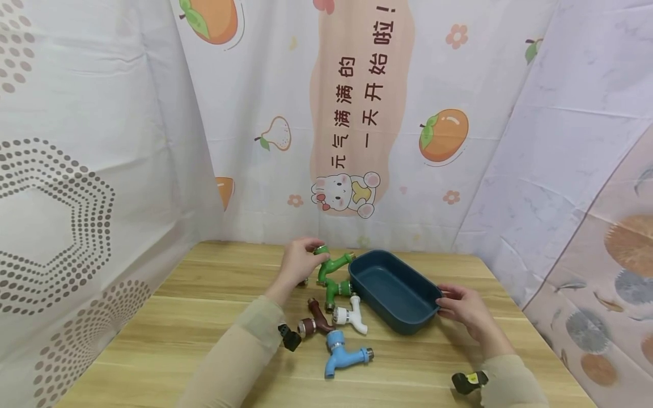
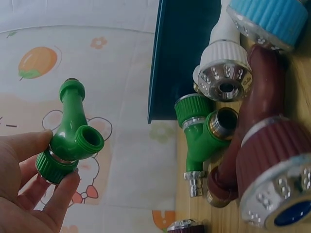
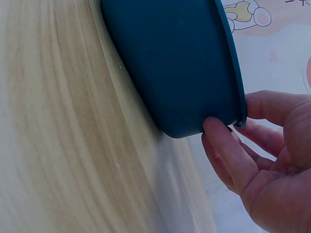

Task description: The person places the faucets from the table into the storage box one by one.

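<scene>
My left hand [image 1: 297, 264] pinches a green plastic tap [image 1: 335, 265] by its ribbed knob. In the left wrist view this tap [image 2: 73, 127] is held up against the backdrop. The right hand [image 1: 465, 307] grips the near right corner of a dark blue basin [image 1: 393, 318], thumb and fingers at its rim. Just in front of the held tap lies a second green tap [image 1: 331, 293]. Beside it are a white tap [image 1: 359, 318] and a brown tap [image 1: 318, 315]. Nearest the front is a light blue tap [image 1: 344, 357].
Another brown tap [image 2: 186, 226] shows only in part, mostly hidden by my left wrist in the head view. Everything stands on a wooden table [image 1: 204, 294], with a printed curtain [image 1: 245, 187] along its back edge and cloth at both sides.
</scene>
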The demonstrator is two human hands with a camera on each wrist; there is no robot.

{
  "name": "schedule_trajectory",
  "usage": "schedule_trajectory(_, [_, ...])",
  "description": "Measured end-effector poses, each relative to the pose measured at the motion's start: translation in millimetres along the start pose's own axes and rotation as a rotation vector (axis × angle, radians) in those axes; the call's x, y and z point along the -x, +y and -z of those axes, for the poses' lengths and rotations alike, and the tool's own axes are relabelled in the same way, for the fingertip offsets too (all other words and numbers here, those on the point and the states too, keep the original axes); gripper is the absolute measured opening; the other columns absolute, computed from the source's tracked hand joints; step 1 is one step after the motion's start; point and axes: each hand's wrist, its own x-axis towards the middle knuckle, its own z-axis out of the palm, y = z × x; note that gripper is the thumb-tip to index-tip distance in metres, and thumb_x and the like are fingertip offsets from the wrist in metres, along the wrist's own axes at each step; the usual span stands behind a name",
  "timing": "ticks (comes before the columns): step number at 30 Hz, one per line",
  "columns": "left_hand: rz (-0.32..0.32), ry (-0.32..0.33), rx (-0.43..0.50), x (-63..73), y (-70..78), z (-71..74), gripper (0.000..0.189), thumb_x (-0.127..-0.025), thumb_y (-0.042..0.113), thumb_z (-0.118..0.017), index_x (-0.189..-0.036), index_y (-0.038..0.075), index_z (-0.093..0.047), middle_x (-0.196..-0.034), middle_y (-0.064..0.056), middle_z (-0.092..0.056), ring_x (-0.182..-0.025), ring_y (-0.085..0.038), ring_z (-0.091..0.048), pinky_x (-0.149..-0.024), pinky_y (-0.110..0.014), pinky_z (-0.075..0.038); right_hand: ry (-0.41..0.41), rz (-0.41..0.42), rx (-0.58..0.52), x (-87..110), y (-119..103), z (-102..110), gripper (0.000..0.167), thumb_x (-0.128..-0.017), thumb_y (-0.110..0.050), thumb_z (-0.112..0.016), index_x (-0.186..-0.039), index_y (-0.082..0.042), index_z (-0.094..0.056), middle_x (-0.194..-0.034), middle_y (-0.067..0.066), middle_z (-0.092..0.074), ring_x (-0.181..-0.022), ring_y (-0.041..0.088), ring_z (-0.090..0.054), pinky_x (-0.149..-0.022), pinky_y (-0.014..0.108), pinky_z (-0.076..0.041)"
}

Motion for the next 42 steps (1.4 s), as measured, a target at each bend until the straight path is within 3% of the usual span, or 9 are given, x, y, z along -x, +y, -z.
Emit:
schedule_trajectory(20, [-0.004, -0.04, 0.019, -3.0, 11.1, -24.1, 0.027, -0.088, 0.021, -0.082, -0.113, 0.014, -0.077, -0.112, -0.004, -0.068, -0.105, -0.023, -0.065, -0.077, -0.032, -0.058, 0.003, -0.002, -0.011, 0.9, 0, -2, 0.054, -0.094, 0.005, -0.064, -0.142, 0.019, -0.042, -0.131, 0.037, -0.052, -0.103, 0.027, -0.067, -0.083, 0.038, -0.059])
schedule_trajectory(33, [0.011, -0.085, -0.033, -5.3, 19.3, -46.7, 0.03, -0.089, 0.029, -0.081, -0.116, 0.017, -0.076, -0.113, -0.002, -0.07, -0.106, -0.022, -0.064, -0.082, -0.038, -0.056, -0.001, 0.006, -0.013, -0.9, -2, -1, 0.054, -0.093, 0.006, -0.065, -0.14, 0.02, -0.043, -0.13, 0.038, -0.052, -0.101, 0.025, -0.068, -0.082, 0.037, -0.059])
schedule_trajectory(42, [0.011, -0.097, -0.003, -7.3, 27.9, -61.9, 0.028, -0.088, 0.024, -0.082, -0.114, 0.015, -0.077, -0.109, 0.0, -0.071, -0.102, -0.02, -0.065, -0.082, -0.038, -0.055, 0.003, 0.001, -0.004, -0.4, -1, -1, 0.053, -0.094, 0.005, -0.065, -0.14, 0.02, -0.043, -0.13, 0.038, -0.052, -0.101, 0.026, -0.068, -0.082, 0.038, -0.059])
